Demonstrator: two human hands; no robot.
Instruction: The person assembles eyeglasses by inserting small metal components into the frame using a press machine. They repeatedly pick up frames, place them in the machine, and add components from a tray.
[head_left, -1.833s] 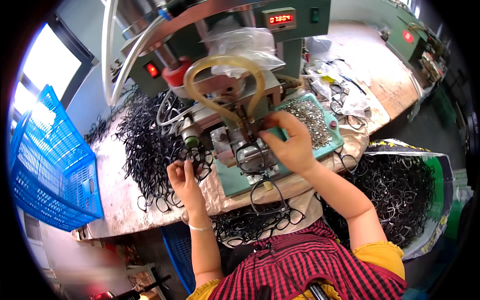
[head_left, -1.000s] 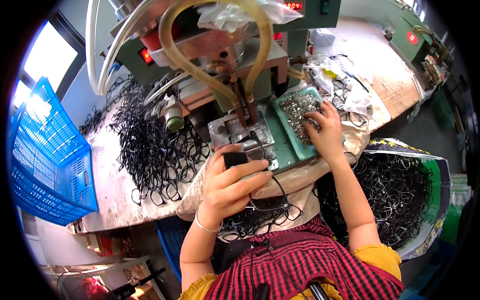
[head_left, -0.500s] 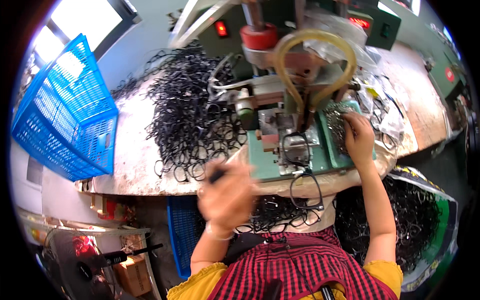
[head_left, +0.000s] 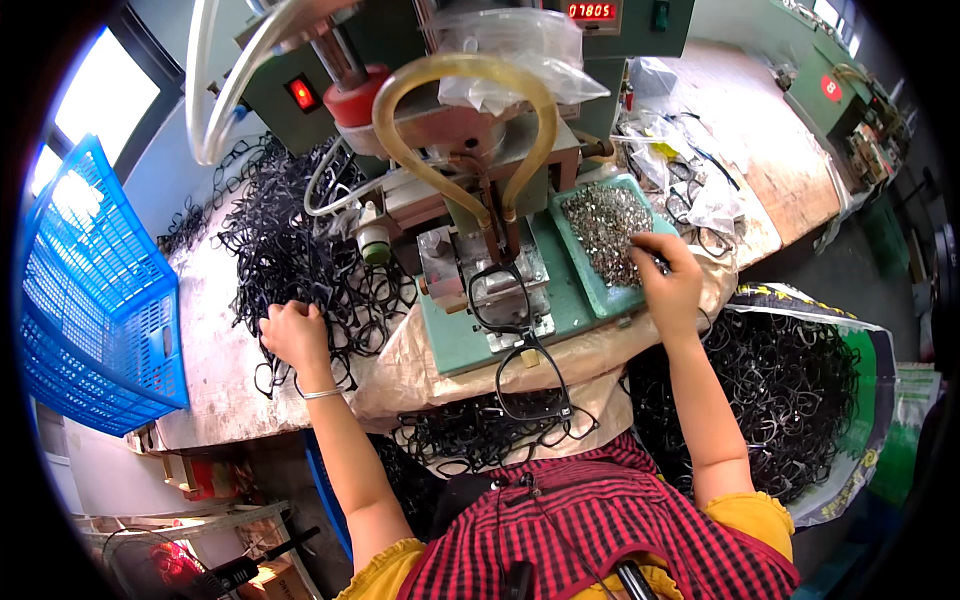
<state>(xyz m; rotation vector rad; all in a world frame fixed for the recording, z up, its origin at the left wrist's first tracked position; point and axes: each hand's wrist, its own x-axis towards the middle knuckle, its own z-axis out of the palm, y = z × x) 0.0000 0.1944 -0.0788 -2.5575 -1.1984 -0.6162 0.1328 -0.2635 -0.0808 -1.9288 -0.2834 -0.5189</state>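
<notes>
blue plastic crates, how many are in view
1. The blue plastic lattice crate stands at the left edge of the bench, beyond the left hand; others may be hidden out of frame.

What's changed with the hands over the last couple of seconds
The left hand left the machine, swung back near the body, then went out left onto the pile of black frames. The right hand moved from the fixture to the tray of small metal parts. One frame sits on the fixture as before.

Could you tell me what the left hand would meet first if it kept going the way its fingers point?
Most likely the heap of black eyeglass frames: the left hand already rests at its near edge, fingers aimed into it.
</notes>
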